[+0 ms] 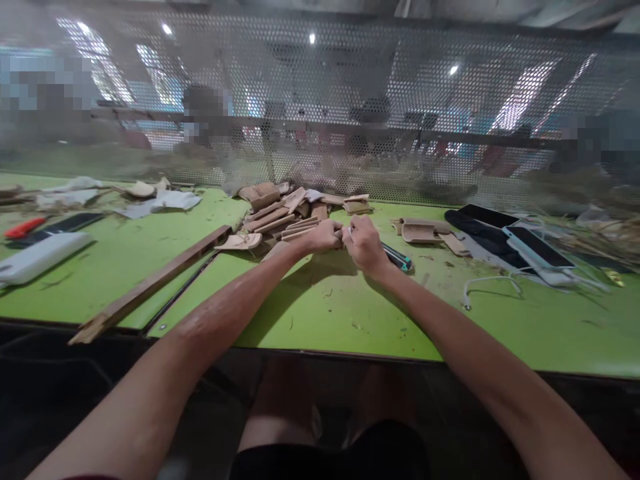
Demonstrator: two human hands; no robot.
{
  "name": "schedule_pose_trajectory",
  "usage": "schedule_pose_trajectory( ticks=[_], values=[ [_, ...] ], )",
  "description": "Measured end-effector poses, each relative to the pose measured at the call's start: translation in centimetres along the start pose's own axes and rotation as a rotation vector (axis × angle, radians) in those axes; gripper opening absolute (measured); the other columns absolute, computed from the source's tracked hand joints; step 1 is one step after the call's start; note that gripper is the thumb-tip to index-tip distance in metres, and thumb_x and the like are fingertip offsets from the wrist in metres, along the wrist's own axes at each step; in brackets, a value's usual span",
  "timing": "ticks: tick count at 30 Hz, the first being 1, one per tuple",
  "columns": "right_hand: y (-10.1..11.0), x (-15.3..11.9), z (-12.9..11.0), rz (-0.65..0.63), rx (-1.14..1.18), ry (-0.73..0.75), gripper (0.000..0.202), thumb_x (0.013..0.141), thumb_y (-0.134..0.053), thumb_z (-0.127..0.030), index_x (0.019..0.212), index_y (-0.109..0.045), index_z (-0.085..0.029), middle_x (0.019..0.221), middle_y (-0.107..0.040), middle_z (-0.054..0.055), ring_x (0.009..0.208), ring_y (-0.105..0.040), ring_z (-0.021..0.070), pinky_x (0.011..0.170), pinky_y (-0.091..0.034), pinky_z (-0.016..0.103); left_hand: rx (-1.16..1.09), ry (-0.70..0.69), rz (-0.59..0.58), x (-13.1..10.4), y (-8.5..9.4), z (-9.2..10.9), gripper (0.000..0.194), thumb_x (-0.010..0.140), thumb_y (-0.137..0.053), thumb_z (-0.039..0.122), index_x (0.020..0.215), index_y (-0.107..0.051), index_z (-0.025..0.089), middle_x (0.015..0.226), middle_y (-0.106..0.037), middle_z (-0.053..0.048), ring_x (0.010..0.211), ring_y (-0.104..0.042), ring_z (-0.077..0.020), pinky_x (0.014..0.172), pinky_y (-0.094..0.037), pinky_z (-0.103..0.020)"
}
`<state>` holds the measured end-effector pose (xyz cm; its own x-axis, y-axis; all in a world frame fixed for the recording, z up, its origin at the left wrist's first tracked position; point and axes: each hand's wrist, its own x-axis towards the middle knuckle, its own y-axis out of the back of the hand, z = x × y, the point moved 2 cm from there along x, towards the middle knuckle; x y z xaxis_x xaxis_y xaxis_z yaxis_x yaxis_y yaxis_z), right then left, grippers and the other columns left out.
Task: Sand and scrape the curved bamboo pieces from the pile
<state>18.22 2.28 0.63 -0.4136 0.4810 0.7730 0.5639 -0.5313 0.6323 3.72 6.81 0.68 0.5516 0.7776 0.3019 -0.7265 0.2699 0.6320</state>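
My left hand (324, 235) is closed in a pinch, with a small brown bamboo piece (339, 235) just showing at its fingertips, mostly hidden. Right beside it, my right hand (364, 241) is wrapped round a utility knife (399, 258), whose black and green handle end sticks out behind the palm. The two hands meet above the green table; the knife's blade cannot be made out. Just beyond them lies a heap of split bamboo pieces (273, 217). More curved bamboo pieces (420, 231) rest to the right.
A long wooden strip (155, 283) lies at the left, overhanging the table's front edge. Further left are a white block-like object (45, 257) and a red-handled tool (25, 228). Phones (540, 247) and a white cable (493, 280) lie right. A perforated screen (320, 147) stands behind.
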Motion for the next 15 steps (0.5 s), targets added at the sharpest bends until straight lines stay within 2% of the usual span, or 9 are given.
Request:
schedule_pose_trajectory(
  ticks=[3, 8, 12, 15],
  values=[
    [0.1, 0.3, -0.7, -0.030, 0.020, 0.061, 0.031, 0.103, -0.044, -0.022, 0.076, -0.059, -0.023, 0.089, -0.056, 0.009, 0.093, -0.048, 0.0262, 0.086, -0.046, 0.044, 0.048, 0.034, 0.017, 0.3, 0.0, -0.2, 0.018, 0.064, -0.059, 0.024, 0.053, -0.047, 0.017, 0.056, -0.045, 0.002, 0.057, -0.036, -0.0109, 0.053, -0.027, -0.027],
    [0.2, 0.7, -1.2, -0.028, -0.020, -0.001, 0.034, 0.104, -0.040, -0.022, 0.078, -0.062, -0.022, 0.088, -0.056, 0.011, 0.090, -0.047, 0.0278, 0.084, -0.047, 0.047, -0.010, 0.035, 0.005, 0.6, -0.1, -0.5, 0.013, 0.064, -0.059, 0.025, 0.058, -0.051, 0.017, 0.057, -0.045, 0.002, 0.057, -0.035, -0.0106, 0.053, -0.025, -0.026],
    [0.1, 0.5, -1.7, -0.043, -0.038, 0.040, 0.032, 0.103, -0.041, -0.022, 0.081, -0.064, -0.021, 0.091, -0.058, 0.012, 0.095, -0.047, 0.0285, 0.088, -0.047, 0.049, 0.095, -0.008, 0.033, 0.8, -0.1, -0.2, 0.026, 0.062, -0.062, 0.024, 0.049, -0.040, 0.019, 0.054, -0.042, 0.001, 0.059, -0.032, -0.0112, 0.055, -0.024, -0.029],
    [0.0, 0.4, -0.8, -0.044, -0.011, 0.006, 0.030, 0.103, -0.043, -0.021, 0.079, -0.061, -0.022, 0.089, -0.057, 0.011, 0.092, -0.047, 0.0273, 0.086, -0.047, 0.046, 0.040, 0.026, 0.018, 0.4, -0.1, 0.0, 0.017, 0.063, -0.060, 0.024, 0.054, -0.046, 0.019, 0.057, -0.045, 0.001, 0.058, -0.033, -0.0114, 0.055, -0.025, -0.029]
  ],
)
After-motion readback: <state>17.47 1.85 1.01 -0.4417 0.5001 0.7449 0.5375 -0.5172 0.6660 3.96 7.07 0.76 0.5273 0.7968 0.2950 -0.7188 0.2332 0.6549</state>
